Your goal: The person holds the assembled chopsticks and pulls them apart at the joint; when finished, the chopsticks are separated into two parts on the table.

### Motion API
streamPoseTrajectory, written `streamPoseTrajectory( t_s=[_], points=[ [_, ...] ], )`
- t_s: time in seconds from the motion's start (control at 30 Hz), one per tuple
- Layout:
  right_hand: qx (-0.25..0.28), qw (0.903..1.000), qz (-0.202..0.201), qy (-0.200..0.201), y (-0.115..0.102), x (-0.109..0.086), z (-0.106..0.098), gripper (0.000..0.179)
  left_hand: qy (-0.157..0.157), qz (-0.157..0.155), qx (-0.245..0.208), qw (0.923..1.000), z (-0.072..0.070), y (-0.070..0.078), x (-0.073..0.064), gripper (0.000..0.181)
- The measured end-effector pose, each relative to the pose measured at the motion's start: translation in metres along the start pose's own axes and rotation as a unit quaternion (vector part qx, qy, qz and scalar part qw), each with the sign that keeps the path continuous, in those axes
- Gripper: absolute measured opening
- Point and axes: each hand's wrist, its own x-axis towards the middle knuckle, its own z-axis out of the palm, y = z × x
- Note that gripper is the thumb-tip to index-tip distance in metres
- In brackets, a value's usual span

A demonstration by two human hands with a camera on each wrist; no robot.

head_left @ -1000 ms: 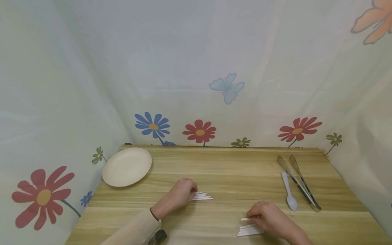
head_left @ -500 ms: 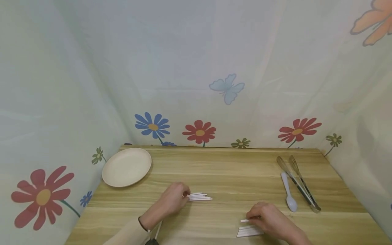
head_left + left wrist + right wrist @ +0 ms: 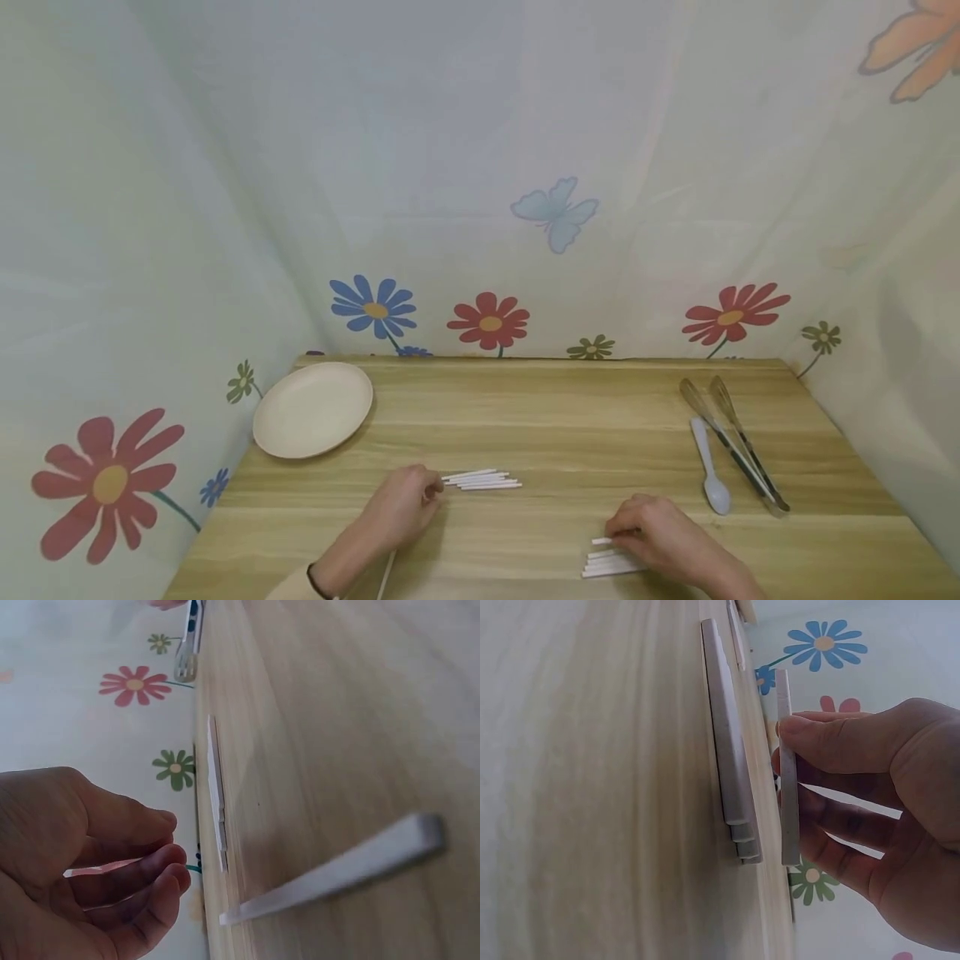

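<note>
My right hand [image 3: 667,537] pinches one white stick [image 3: 787,825] between thumb and fingers, lifted above the table. Just under it lies a small row of white sticks [image 3: 609,567], side by side. My left hand [image 3: 405,502] is beside the left end of another bunch of white sticks [image 3: 483,480]. Its thumb and fingers are loosely bent with nothing between them in the left wrist view [image 3: 112,870]. A single white stick [image 3: 337,871] lies apart, nearer the left wrist; the forearm partly hides it in the head view.
A round cream plate [image 3: 315,410] stands at the table's back left corner. Metal tongs [image 3: 738,450] and a pale grey spoon [image 3: 708,471] lie on the right. Behind the wooden table [image 3: 525,408] hangs a flower-printed curtain [image 3: 450,167].
My left hand has drawn back leftward and toward me, away from the left bunch of sticks, which now shows more fully. The right hand keeps its stick in about the same place.
</note>
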Motion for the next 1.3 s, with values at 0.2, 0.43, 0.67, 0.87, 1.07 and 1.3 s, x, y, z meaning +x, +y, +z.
streamPoseTrajectory(
  t_s=[0.2, 0.43, 0.67, 0.87, 1.07, 1.3],
  points=[
    [-0.004, 1.0, 0.007, -0.001, -0.002, 0.0, -0.001, 0.018, 0.019, -0.008, 0.008, 0.9998, -0.004, -0.004, -0.016, 0.016],
    [0.003, 0.9998, 0.014, -0.012, -0.003, 0.001, 0.0, 0.017, 0.046, -0.009, 0.022, 0.9986, -0.006, -0.007, -0.029, 0.015],
    [-0.006, 1.0, 0.002, -0.003, -0.003, 0.001, 0.001, 0.011, 0.042, -0.021, 0.019, 0.9987, -0.005, -0.008, -0.036, 0.013],
    [-0.009, 0.9998, 0.013, -0.009, -0.003, 0.0, -0.001, 0.008, 0.059, -0.032, 0.036, 0.9971, -0.004, -0.006, -0.044, 0.018],
    [-0.003, 0.9991, 0.036, -0.024, -0.004, 0.0, -0.005, 0.013, 0.04, -0.056, 0.027, 0.9972, -0.001, -0.007, -0.051, 0.021],
    [-0.004, 0.9991, 0.034, -0.024, -0.002, -0.002, -0.003, 0.013, 0.022, -0.076, 0.03, 0.9964, 0.001, -0.01, -0.056, 0.025]
  ],
)
